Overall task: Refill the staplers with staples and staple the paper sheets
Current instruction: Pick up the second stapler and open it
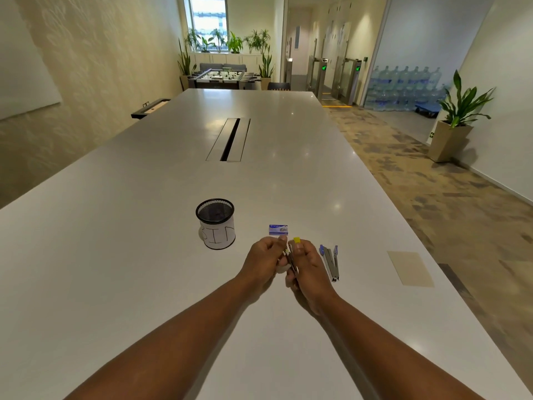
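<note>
Both hands meet over the white table (144,255), holding a small yellow-tipped stapler (294,255) between them. My right hand (310,268) grips its body, the yellow end poking up above the fingers. My left hand (266,259) pinches at its metal part; whether it holds staples is hidden. A small blue staple box (278,229) lies just beyond the hands. A blue stapler (330,262) lies hinged open on the table right of my right hand. A beige paper sheet (410,268) lies flat further right, near the table edge.
A black mesh cup (215,223) with a white paper label stands left of the staple box. A cable slot (230,139) runs down the table's middle. The table's right edge drops to carpet; a potted plant (455,116) stands by the far wall.
</note>
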Available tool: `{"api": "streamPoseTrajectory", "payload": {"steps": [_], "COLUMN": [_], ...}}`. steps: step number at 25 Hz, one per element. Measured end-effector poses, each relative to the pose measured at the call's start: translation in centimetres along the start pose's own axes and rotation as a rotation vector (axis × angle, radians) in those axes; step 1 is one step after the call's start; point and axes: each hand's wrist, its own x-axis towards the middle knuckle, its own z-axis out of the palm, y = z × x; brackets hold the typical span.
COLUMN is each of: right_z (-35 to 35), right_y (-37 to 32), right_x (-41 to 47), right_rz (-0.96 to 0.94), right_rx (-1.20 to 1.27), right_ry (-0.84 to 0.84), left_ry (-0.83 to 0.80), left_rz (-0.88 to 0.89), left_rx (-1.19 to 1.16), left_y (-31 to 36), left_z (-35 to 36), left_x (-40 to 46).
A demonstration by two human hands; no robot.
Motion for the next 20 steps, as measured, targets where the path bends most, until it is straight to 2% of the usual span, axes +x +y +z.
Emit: {"api": "streamPoseTrajectory", "payload": {"steps": [3,9,14,20], "right_z": [0.0,0.0,0.4,0.5], "right_y": [-0.3,0.1,0.8,0.9], "right_x": [-0.2,-0.5,-1.5,-1.6], "right_rz": [-0.059,-0.168,-0.266,-0.259], "right_rx": [-0.093,-0.404,-0.541,-0.608], "right_ry": [-0.018,0.034,0.089,0.142], "left_ry": [-0.045,0.023,0.097,0.172], "left_rz": [0.022,0.061,0.094,0.119], "left_rx": [0.118,0.294,0.324,0.413], "left_y": [-0.5,-1.0,-1.2,-1.3], "left_z": [-0.2,0.5,0.1,0.3], "left_x": [0.0,0.0,-0.3,-0.4]}}
